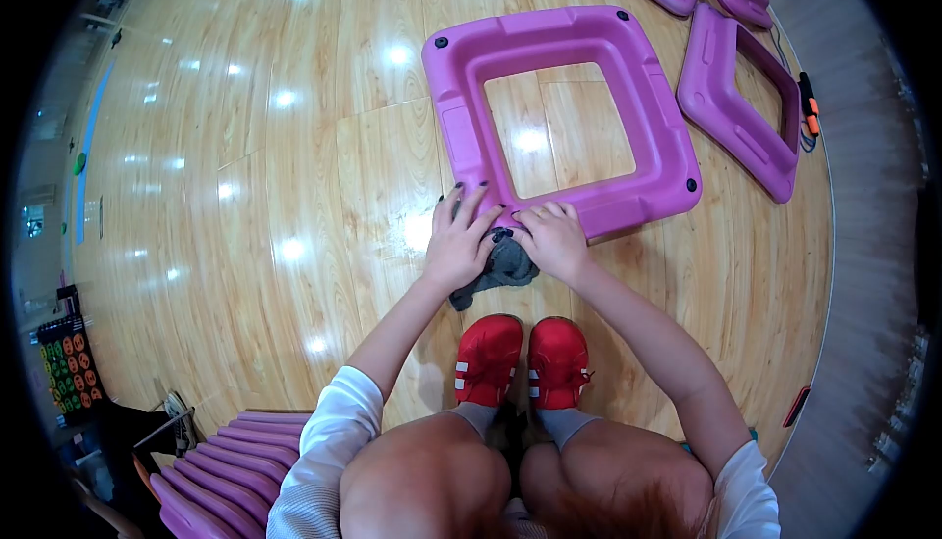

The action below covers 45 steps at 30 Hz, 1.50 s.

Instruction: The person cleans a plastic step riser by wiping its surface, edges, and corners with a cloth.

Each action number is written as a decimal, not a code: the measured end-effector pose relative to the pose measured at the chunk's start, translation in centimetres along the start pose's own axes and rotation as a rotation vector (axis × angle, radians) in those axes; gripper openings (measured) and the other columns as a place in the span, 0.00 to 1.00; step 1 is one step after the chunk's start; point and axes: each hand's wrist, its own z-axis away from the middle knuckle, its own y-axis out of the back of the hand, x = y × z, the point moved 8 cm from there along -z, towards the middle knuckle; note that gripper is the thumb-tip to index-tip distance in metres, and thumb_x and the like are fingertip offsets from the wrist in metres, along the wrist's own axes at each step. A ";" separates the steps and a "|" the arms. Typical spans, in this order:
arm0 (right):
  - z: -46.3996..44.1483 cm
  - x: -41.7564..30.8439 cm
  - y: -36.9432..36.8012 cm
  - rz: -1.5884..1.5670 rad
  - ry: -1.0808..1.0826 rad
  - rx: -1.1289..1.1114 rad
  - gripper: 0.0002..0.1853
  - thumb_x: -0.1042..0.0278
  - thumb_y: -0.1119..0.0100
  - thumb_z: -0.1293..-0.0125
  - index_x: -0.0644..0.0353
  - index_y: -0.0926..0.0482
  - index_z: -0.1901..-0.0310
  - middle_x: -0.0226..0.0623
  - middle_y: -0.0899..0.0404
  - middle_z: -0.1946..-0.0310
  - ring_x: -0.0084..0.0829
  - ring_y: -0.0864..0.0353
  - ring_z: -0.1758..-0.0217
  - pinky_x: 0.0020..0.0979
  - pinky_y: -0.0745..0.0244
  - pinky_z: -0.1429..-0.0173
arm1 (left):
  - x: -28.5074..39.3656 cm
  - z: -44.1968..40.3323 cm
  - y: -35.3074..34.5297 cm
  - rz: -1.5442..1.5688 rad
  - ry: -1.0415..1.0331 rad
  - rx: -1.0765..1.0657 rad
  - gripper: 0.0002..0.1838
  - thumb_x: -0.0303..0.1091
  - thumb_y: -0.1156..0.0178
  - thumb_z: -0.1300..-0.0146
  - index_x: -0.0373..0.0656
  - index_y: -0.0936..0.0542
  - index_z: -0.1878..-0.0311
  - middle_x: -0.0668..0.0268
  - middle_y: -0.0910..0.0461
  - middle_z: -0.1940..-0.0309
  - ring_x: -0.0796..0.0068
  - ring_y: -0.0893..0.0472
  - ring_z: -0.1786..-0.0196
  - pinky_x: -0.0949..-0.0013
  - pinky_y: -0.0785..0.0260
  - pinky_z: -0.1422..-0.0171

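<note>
A purple square plastic frame [469,147] with a square opening lies on the wooden floor, black round pieces at its visible corners. My left hand [459,240] rests at its near-left corner, fingers spread over the edge. Beside it, my right hand [551,237] lies on the near edge, its fingers bent and close together; what they may hold is hidden. Between both hands, a dark grey cloth [505,266] hangs or lies against that corner, partly covered by the thumbs.
More purple frames [741,117] lie at the upper right, near an orange and black object [810,104]. Several purple pieces [231,461] are stacked at the lower left. Red shoes [489,360] stand just below the cloth. A curtain [854,245] borders the right side.
</note>
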 end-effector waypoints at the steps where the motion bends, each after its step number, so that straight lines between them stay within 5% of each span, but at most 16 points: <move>1: 0.1 0.0 0.0 0.001 0.000 0.000 0.16 0.51 0.44 0.38 0.54 0.20 0.58 0.32 0.19 0.61 0.33 0.25 0.51 0.39 0.40 0.42 | 0.7 -0.2 -0.6 -0.036 -0.115 -0.051 0.25 0.39 0.40 0.44 0.48 0.27 0.42 0.58 0.38 0.33 0.51 0.45 0.29 0.44 0.50 0.29; 2: 0.1 -0.2 0.1 0.033 0.012 0.026 0.16 0.51 0.44 0.38 0.54 0.20 0.59 0.32 0.19 0.62 0.33 0.25 0.51 0.40 0.41 0.42 | 0.4 -0.3 -0.8 -0.028 -0.088 -0.078 0.21 0.38 0.41 0.43 0.49 0.25 0.44 0.64 0.37 0.33 0.51 0.44 0.29 0.42 0.52 0.28; 6: 0.1 -0.4 0.2 0.102 0.026 0.048 0.15 0.51 0.46 0.37 0.53 0.21 0.60 0.32 0.19 0.62 0.32 0.25 0.52 0.41 0.41 0.41 | 0.1 -1.0 -0.9 -0.016 -0.186 -0.101 0.21 0.39 0.40 0.45 0.50 0.24 0.46 0.63 0.35 0.35 0.50 0.42 0.30 0.40 0.55 0.28; 17: -0.6 0.5 0.2 0.016 -0.130 0.055 0.13 0.53 0.44 0.38 0.55 0.21 0.66 0.35 0.19 0.69 0.34 0.23 0.55 0.40 0.38 0.42 | 0.1 -3.2 -0.6 -0.035 -0.223 -0.065 0.10 0.41 0.37 0.46 0.50 0.19 0.62 0.69 0.24 0.54 0.58 0.33 0.40 0.43 0.48 0.33; 30: 0.8 0.8 1.3 -0.024 0.123 0.006 0.13 0.55 0.40 0.43 0.54 0.20 0.63 0.32 0.19 0.65 0.33 0.26 0.52 0.47 0.45 0.34 | 0.9 0.8 -1.8 -0.076 -0.150 -0.182 0.24 0.43 0.38 0.46 0.57 0.26 0.44 0.68 0.34 0.38 0.56 0.41 0.32 0.28 0.59 0.32; 36: 1.6 1.0 1.7 0.022 0.120 -0.017 0.19 0.50 0.36 0.48 0.53 0.19 0.58 0.30 0.19 0.60 0.33 0.28 0.46 0.55 0.53 0.31 | 1.4 1.1 -1.8 -0.086 -0.149 -0.179 0.26 0.47 0.35 0.48 0.57 0.26 0.44 0.69 0.33 0.39 0.56 0.41 0.33 0.29 0.58 0.32; 45: 1.5 1.0 1.8 0.034 0.099 -0.039 0.24 0.45 0.35 0.50 0.54 0.18 0.56 0.32 0.18 0.59 0.32 0.28 0.47 0.54 0.52 0.31 | 1.4 0.6 -1.8 -0.100 -0.195 -0.108 0.24 0.53 0.36 0.49 0.55 0.23 0.49 0.69 0.30 0.44 0.56 0.38 0.37 0.32 0.57 0.32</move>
